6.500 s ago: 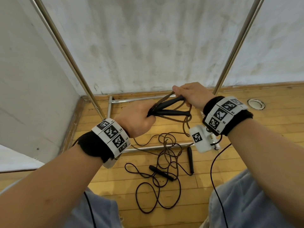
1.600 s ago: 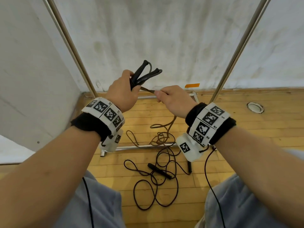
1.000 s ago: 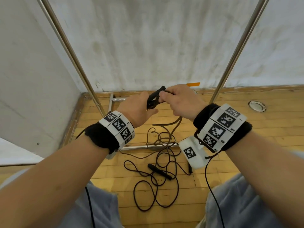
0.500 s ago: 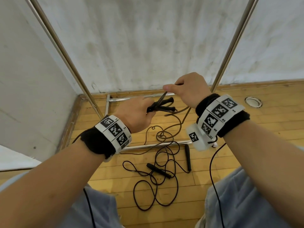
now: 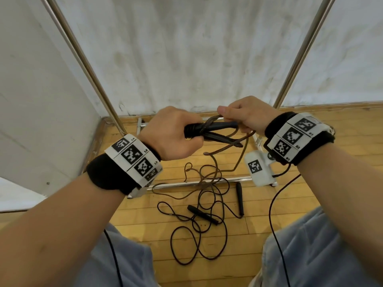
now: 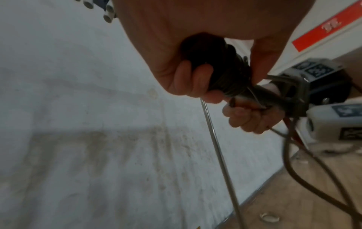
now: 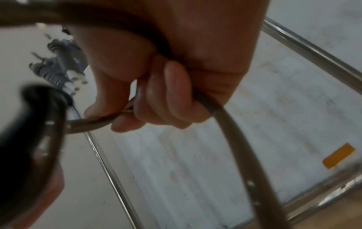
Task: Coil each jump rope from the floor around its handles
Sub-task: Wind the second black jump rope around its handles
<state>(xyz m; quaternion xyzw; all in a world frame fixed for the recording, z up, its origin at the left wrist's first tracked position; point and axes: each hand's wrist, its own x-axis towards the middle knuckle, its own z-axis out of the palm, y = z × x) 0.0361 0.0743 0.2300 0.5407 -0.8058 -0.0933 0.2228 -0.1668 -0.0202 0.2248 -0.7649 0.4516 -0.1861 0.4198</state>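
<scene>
My left hand (image 5: 176, 135) (image 6: 195, 83) grips the two black handles (image 5: 215, 131) (image 6: 231, 77) of a brown jump rope, held side by side and pointing right. A few turns of brown cord (image 5: 209, 123) wrap them near my fist. My right hand (image 5: 246, 114) (image 7: 156, 99) pinches the cord (image 7: 231, 124) just above the handles. The rest of that cord (image 5: 215, 168) hangs down to the floor. A second black jump rope (image 5: 199, 230) lies loose on the floor below, its handles (image 5: 202, 214) (image 5: 240, 200) apart.
Two slanted metal poles (image 5: 83, 61) (image 5: 300, 59) rise from a metal frame bar (image 5: 196, 183) on the wooden floor (image 5: 342, 154). White walls (image 5: 186, 48) close the corner. My knees in light jeans (image 5: 306, 255) flank the floor rope. Wrist-camera cables hang down.
My right hand has carried the cord round the handles again, dropping from above them to just over their right part. The left hand keeps its grip and has risen slightly.
</scene>
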